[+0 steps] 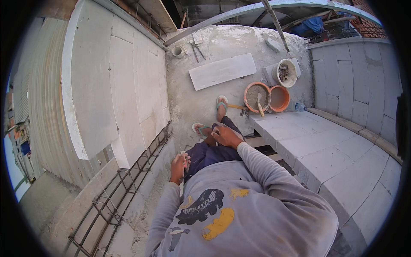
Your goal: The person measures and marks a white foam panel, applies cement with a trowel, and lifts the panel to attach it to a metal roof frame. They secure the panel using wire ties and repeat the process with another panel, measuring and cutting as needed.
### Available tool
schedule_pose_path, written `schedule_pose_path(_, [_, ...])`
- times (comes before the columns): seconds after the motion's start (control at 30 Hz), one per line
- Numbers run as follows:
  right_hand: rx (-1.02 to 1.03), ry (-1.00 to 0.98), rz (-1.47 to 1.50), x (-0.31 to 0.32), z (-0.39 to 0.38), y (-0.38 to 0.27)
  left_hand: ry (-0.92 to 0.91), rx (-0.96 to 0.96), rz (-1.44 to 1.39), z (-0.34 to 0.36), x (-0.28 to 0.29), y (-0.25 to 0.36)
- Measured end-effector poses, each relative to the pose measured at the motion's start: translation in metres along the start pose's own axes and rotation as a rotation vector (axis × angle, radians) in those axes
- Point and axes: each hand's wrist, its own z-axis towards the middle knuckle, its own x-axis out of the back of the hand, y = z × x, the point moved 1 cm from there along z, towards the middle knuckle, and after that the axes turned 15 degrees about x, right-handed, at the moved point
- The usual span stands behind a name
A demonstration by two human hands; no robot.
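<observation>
My left hand [177, 168] is at my left hip, its fingers closed around a small, partly clear thing [186, 160] with red and green marks. Most of it is covered by the fingers, and its kind is too small to tell. Over my lap, my right hand [227, 136] is curled shut against the dark purple shorts [201, 156]. What its fingers hold, if anything, is hidden. Beyond my sandalled feet stands an orange bucket of grey mortar [252, 92], with a wooden-handled trowel [260, 105] resting in it.
A second orange bucket [279, 99] and a white bucket [292, 79] stand to the right. A pale block [222, 71] lies on the dusty floor near pliers-like tools [197, 50] and a cup [177, 52]. Block walls [141, 85] flank me; steel rebar [113, 201] runs along the left.
</observation>
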Motion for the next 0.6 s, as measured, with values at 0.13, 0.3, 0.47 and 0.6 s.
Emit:
schedule_pose_path(0.13, [-0.243, 0.110, 0.054, 0.043, 0.021, 0.051, 0.032, -0.013, 0.094, 0.039, -0.016, 0.018])
schedule_pose_path(0.3, [-0.405, 0.322, 0.142, 0.081, 0.028, 0.141, 0.123, -0.049, 0.195, 0.096, -0.055, 0.058])
schedule_pose_path(0.47, [-0.556, 0.589, -0.077, 0.082, 0.006, 0.256, 0.086, -0.069, 0.273, 0.143, -0.092, 0.099])
schedule_pose_path(0.6, [-0.671, 0.808, 0.122, 0.076, -0.018, 0.326, 0.015, -0.091, 0.393, 0.179, -0.107, 0.120])
